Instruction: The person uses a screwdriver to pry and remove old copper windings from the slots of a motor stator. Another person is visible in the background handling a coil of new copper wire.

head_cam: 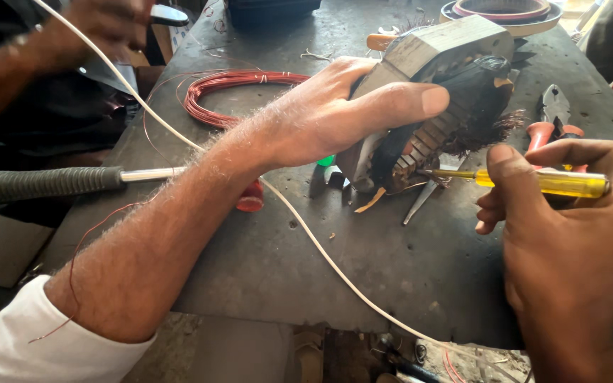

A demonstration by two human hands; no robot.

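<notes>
A motor stator [443, 92], its steel core grey and its windings blackened, stands tilted on a dark, scarred workbench [363, 262]. The left hand [335, 113] grips it from the side, fingers curled over the top and thumb stretched across its face. The right hand [569, 234] pinches a yellow-handled screwdriver [540, 181] between thumb and fingers, the tip set against the stator's slots; whether it is inside a slot is hard to tell. Red-handled pliers [553, 120] lie just behind the right hand. A coil of red enamelled wire [228, 92] rests on the bench beyond the left wrist, and a white cord [306, 234] runs diagonally under the forearm. A grey-gripped tool [51, 183] juts in from the left, where another person's hand [101, 25] works at the bench's far corner.
</notes>
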